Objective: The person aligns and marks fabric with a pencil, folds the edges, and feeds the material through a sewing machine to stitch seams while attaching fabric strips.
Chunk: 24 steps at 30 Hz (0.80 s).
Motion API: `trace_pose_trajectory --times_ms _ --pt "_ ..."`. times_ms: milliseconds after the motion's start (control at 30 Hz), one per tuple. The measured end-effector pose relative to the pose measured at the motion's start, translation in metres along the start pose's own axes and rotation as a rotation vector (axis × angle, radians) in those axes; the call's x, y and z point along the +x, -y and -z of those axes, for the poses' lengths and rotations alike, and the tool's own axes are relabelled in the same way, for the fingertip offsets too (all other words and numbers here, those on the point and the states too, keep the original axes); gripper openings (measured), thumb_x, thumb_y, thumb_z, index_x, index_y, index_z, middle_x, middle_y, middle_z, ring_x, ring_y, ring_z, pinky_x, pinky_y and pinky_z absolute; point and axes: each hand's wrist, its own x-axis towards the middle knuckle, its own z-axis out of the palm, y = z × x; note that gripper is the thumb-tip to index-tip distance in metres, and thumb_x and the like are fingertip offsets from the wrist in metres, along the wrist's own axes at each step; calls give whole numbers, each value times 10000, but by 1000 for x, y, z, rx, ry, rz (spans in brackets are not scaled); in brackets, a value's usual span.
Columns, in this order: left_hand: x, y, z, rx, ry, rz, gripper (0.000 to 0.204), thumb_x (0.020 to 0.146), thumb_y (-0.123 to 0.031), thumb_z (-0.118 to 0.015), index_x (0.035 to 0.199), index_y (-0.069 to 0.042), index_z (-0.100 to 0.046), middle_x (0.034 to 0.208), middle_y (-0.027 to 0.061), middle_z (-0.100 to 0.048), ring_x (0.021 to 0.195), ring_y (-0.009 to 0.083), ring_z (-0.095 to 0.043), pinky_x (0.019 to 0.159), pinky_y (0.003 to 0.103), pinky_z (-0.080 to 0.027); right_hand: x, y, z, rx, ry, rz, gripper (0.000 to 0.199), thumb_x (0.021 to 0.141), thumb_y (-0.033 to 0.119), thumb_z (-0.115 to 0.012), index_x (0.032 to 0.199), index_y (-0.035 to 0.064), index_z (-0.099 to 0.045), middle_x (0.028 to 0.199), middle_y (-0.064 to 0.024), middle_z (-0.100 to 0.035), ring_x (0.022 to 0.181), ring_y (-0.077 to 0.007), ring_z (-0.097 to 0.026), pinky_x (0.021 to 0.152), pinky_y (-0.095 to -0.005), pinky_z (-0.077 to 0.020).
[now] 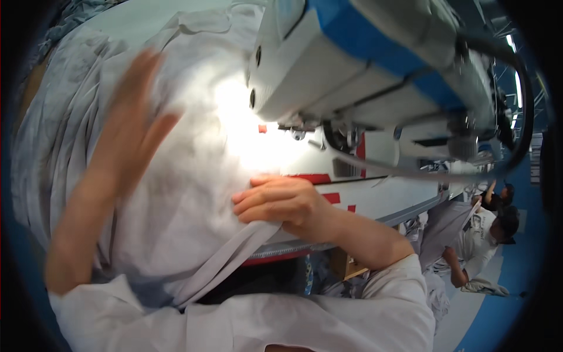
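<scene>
A large piece of pale grey-white cloth [176, 199], gathered in folds on the left, lies across the work table and hangs over its near edge. Above the cloth on the left, my left hand [132, 117] is smeared by motion, fingers stretched out and thumb apart, holding nothing. My right hand [281, 202] is closed on the cloth by the table's near edge, its fingers curled over the fabric; a folded strip hangs below it. Just beyond my right hand stands the sewing machine [375, 76], white with a blue band. A bright lamp glare washes out the cloth beside its needle area.
Red tape [311, 178] marks the machine bed and table edge. A black cable [525, 117] loops off the machine's right side. Darker cloth [76, 17] lies at the far left. At right, a person [481, 234] in a white top works with grey cloth farther along the line.
</scene>
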Motion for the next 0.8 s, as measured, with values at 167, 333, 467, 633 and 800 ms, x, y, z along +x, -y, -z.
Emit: trace_pose_trajectory --times_ms 167,333,467,633,800 --pt "-169 17 56 218 -71 -94 584 904 -292 -648 1364 7 -448 1327 251 -521 1220 384 -515 1018 446 -400 12 0 -12 -69 -98 44 312 662 -108 -632 932 45 -663 987 -69 -686 1021 -236 -652 1030 -393 -446" --pt "-99 143 27 203 -235 173 356 949 -217 -559 1233 -1 -567 1148 220 -631 1061 379 -607 879 374 -476 -10 -2 -33 -144 -93 -46 379 744 -127 -608 1079 41 -668 1094 -81 -678 1048 -254 -646 1064 -395 -430" --pt "-27 201 -5 243 -215 175 251 964 -314 -528 1112 -118 -579 1006 188 -666 926 404 -621 745 455 -496 -3 42 -80 1505 -1027 -260 429 1017 188 -424 1408 14 -399 1381 -166 -471 1224 -221 -519 1040 -331 -436" --pt "-18 179 -12 354 -263 186 339 952 -470 -493 1046 -151 -560 856 223 -656 807 451 -613 646 524 -477 59 108 -175 645 -73 -224 259 967 230 -549 1063 -3 -609 1056 -64 -638 991 -123 -589 872 -271 -465" --pt "-60 199 10 447 -308 137 356 944 -494 -493 1103 -185 -571 856 211 -664 783 439 -627 643 523 -480 -5 91 -183 834 -100 -647 166 927 146 -619 990 -5 -650 938 -39 -666 879 -109 -597 833 -280 -476"
